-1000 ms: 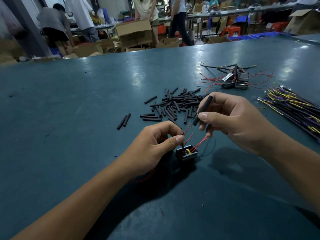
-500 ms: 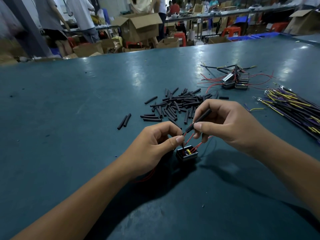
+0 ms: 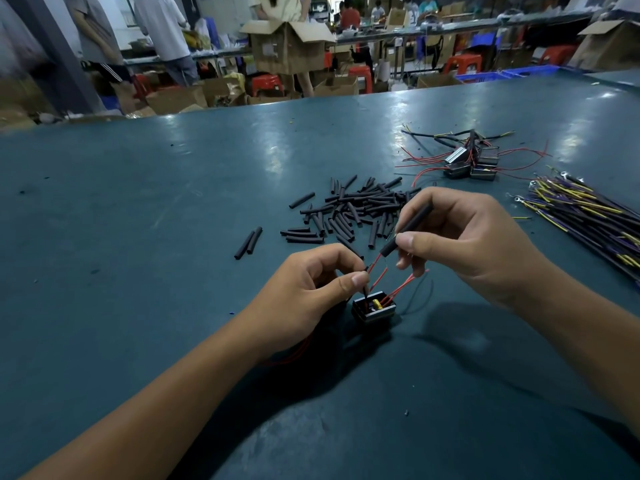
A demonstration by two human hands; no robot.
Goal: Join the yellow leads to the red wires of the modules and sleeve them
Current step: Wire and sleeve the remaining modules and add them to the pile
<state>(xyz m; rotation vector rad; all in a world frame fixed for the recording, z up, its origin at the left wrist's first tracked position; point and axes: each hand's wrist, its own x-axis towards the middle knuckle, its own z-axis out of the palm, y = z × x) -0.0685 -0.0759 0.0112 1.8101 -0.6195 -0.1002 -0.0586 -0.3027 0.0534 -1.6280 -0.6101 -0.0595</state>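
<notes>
On the green table (image 3: 138, 220), a small black module (image 3: 373, 310) is being worked on. One of its red wires (image 3: 373, 264) is pinched by the left hand (image 3: 304, 292), just above the module. A black sleeve (image 3: 406, 231) is held between thumb and fingers of the right hand (image 3: 467, 237), and its low end is being brought right up to the wire tip. No yellow lead seems joined to this module yet. Many loose sleeves (image 3: 349, 213) are piled beyond the hands. More modules (image 3: 471, 164) and the yellow leads (image 3: 581, 213) are waiting on the right, so much work looks left.
</notes>
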